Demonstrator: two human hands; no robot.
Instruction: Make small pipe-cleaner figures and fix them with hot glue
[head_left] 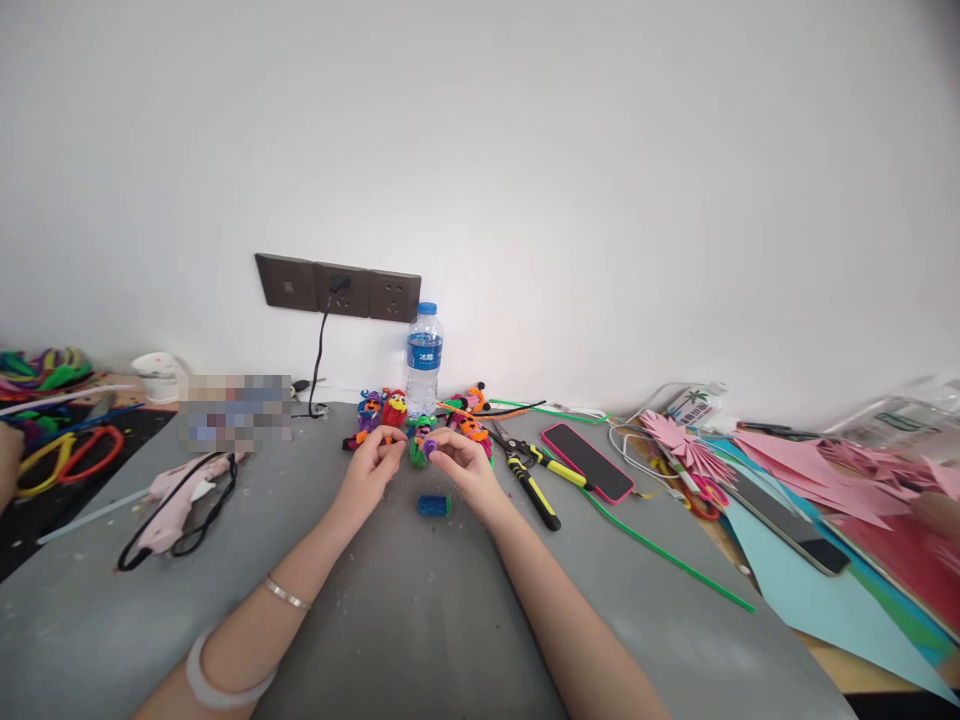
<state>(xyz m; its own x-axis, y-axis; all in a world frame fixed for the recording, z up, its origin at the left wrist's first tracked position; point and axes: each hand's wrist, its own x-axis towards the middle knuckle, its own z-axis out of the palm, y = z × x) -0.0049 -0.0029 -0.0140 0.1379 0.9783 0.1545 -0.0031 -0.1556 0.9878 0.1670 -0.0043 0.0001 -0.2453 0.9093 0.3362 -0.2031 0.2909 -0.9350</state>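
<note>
My right hand (pixel 466 468) is closed in a pinch on a small purple fuzzy coil (pixel 430 448). To its left, my left hand (pixel 376 462) has thumb and fingertips pressed together; whatever they hold, if anything, is too small to make out. Just behind the hands stand several colourful pipe-cleaner figures: a red one (pixel 394 405), a blue and purple one (pixel 368 408), a green one (pixel 421 430) and an orange and pink one (pixel 472 428). A small blue roll with a green end (pixel 433 505) lies on the grey mat between my wrists.
A water bottle (pixel 425 360) stands against the wall behind the figures. Yellow-black pliers (pixel 534 485), a pink-edged phone (pixel 589 462) and a green pipe cleaner (pixel 675 562) lie right. A pink glue gun (pixel 174 500) and scissors (pixel 71 462) lie left; coloured paper (pixel 825 600) covers the far right.
</note>
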